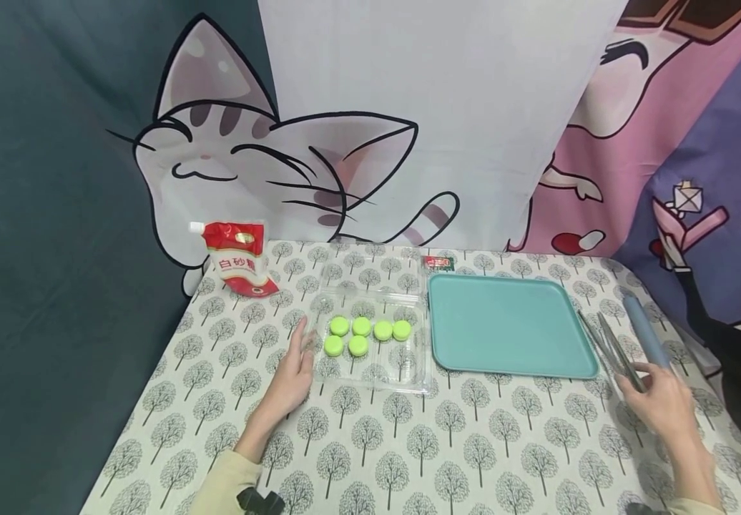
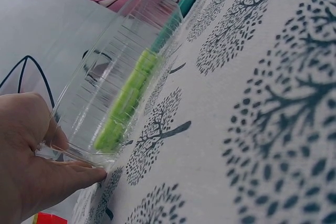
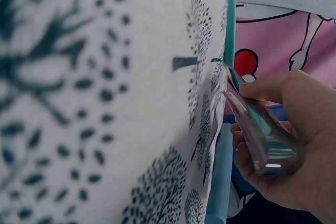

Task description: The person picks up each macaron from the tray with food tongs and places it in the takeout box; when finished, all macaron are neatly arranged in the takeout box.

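Observation:
My left hand [image 1: 292, 375] holds the left edge of a clear plastic box [image 1: 403, 380]; in the left wrist view the thumb [image 2: 73, 176] lies outside the wall and fingers curl at its corner. Several bright green macarons [image 1: 361, 327] sit in the box, grouped toward its left and middle. Over the right side of the table, my right hand [image 1: 663, 404] grips metal tongs [image 1: 615, 348] near their bent end [image 3: 278, 156]. The tongs' two arms stand apart and point away from me, toward the right edge of the teal tray [image 1: 506, 322], with nothing between their tips.
A blue roller-like cylinder [image 1: 646, 332] lies just right of the tongs. At the back left stands a red and white sugar pouch [image 1: 238, 261]. The box's clear lid [image 1: 370, 275] is folded back. A small red and green packet [image 1: 438, 263] lies behind the tray.

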### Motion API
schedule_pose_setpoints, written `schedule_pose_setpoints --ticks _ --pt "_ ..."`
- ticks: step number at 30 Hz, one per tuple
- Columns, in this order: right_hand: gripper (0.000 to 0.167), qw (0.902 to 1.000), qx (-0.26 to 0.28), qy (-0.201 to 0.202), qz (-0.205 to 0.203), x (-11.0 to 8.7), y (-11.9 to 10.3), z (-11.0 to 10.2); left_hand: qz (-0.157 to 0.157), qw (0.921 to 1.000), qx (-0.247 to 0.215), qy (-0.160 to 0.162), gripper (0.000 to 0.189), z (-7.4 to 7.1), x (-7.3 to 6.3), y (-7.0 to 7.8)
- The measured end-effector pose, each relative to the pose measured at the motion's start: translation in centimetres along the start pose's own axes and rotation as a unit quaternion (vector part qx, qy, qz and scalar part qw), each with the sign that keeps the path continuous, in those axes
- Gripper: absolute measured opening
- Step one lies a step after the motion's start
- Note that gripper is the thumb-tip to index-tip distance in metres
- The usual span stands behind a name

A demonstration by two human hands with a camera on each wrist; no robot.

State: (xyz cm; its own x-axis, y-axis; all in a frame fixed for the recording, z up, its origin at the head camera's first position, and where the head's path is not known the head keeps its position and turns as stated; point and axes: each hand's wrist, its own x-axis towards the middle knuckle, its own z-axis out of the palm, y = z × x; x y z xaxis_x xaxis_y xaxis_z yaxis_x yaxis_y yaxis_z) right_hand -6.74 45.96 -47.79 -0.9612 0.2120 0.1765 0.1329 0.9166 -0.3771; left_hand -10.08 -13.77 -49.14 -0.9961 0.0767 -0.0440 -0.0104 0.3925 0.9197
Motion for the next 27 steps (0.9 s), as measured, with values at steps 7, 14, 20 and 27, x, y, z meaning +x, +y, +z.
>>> schedule_pose_setpoints --ticks 7,14,20,27 --pt "0.066 0.994 -0.016 -0.096 0.049 0.2 0.7 -0.3 0.004 1.0 0.0 -0.001 0.067 0.0 0.1 0.2" --pt "0.073 0.9897 -0.027 -0.131 0.05 0.3 1.0 -0.6 0.004 1.0 0.0 -0.002 0.067 0.1 0.0 0.3" --pt "0.06 0.9961 -0.004 -0.085 0.024 1.0 0.2 -1.6 0.003 1.0 0.001 -0.004 0.067 0.1 0.0 0.2" --pt "0.05 0.9985 0.034 -0.041 -0.014 3.4 -4.1 -2.7 0.002 1.0 0.003 -0.002 0.068 -0.1 0.1 -0.1"
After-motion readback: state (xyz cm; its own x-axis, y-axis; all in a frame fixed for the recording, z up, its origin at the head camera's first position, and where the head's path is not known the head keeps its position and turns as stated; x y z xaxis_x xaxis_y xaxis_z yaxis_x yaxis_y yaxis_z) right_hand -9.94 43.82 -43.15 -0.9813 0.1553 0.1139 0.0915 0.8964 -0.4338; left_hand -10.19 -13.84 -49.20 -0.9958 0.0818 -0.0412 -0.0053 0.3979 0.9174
